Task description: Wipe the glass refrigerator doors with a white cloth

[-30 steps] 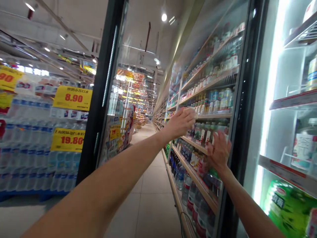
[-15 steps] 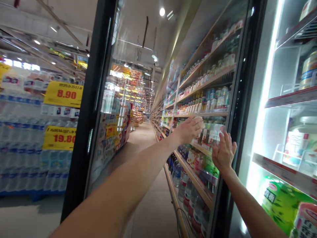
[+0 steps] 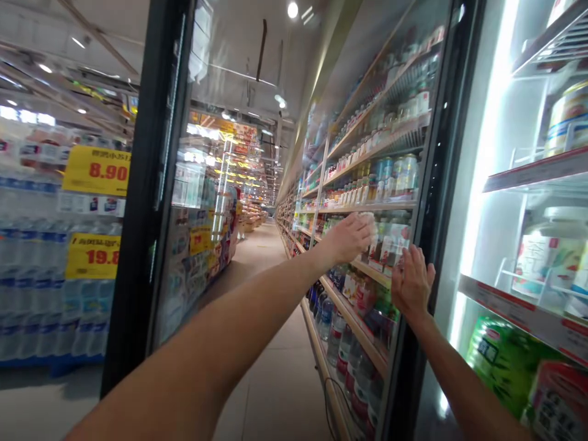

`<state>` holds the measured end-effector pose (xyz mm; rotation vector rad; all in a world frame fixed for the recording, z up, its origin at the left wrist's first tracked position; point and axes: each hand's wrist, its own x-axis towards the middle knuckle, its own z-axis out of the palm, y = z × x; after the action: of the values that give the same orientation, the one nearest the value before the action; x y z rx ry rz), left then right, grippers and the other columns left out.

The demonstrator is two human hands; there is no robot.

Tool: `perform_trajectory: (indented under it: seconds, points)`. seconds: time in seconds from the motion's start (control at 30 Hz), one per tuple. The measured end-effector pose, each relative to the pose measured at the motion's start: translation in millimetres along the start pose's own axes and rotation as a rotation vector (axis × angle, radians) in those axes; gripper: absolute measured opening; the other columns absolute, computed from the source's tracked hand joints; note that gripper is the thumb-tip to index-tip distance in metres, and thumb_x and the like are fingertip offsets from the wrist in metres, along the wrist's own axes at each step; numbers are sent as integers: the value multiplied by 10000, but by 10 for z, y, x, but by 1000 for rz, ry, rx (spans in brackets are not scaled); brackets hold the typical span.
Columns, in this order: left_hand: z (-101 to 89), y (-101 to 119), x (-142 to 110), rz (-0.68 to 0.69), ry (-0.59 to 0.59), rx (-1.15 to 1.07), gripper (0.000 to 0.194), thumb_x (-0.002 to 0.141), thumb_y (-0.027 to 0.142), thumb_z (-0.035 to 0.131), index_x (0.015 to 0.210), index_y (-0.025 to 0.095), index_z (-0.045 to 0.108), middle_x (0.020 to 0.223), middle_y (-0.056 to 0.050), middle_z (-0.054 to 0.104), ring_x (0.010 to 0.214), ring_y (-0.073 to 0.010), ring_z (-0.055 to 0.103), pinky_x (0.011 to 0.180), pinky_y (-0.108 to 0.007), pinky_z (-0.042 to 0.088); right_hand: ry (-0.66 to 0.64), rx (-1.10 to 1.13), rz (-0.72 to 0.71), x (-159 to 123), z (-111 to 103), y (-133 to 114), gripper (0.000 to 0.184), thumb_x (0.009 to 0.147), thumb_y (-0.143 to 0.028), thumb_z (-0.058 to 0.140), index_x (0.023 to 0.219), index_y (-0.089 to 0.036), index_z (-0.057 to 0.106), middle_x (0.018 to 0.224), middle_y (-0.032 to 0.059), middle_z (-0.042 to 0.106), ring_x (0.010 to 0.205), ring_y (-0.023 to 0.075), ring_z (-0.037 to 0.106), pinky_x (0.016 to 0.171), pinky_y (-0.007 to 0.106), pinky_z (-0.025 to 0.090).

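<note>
Head view: the glass door (image 3: 294, 147) runs lengthwise near-vertical, top leaning right.

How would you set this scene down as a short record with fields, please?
Left hand: holds a white cloth in front of the glass door; whether it touches the glass is unclear
Right hand: open, fingers up, near the door's black frame; no object visible in it
Seen through glass: aisle floor, shelves of drinks
Far left: stacked bottles, yellow signs, one reading 8.90
Far right: lit shelves; a green pack on a lower level
</note>
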<state>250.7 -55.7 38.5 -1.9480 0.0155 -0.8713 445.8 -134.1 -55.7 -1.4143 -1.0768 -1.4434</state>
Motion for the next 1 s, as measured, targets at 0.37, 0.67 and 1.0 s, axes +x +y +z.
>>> perform_trajectory:
  seconds: [0.37, 0.67, 1.0]
  points:
    - [-230, -356, -191, -211, 50, 77, 372, 855, 181, 383, 1212, 128, 474, 1375, -108, 380, 1304, -258, 271, 1056, -455, 219, -45, 62, -19, -21, 74, -261, 515, 844, -263, 376, 1350, -197, 304, 1378, 135, 386, 1302, 239, 310, 1043, 497, 223]
    - [-427, -486, -566, -125, -4, 61, 388, 857, 210, 401, 1236, 153, 454, 1385, -84, 373, 1309, -225, 270, 1066, -422, 232, -14, 161, -42, 189, 89, -655, 514, 844, -251, 367, 1352, -216, 291, 1401, 112, 354, 1319, 227, 274, 1055, 502, 208]
    - [-702, -744, -999, -108, -59, 135, 377, 877, 213, 374, 1249, 188, 429, 1396, -46, 362, 1318, -191, 253, 1078, -384, 215, 37, 254, -66, 603, 173, -1410, 493, 850, -269, 342, 1335, -184, 319, 1401, 116, 354, 1327, 209, 256, 1066, 479, 191]
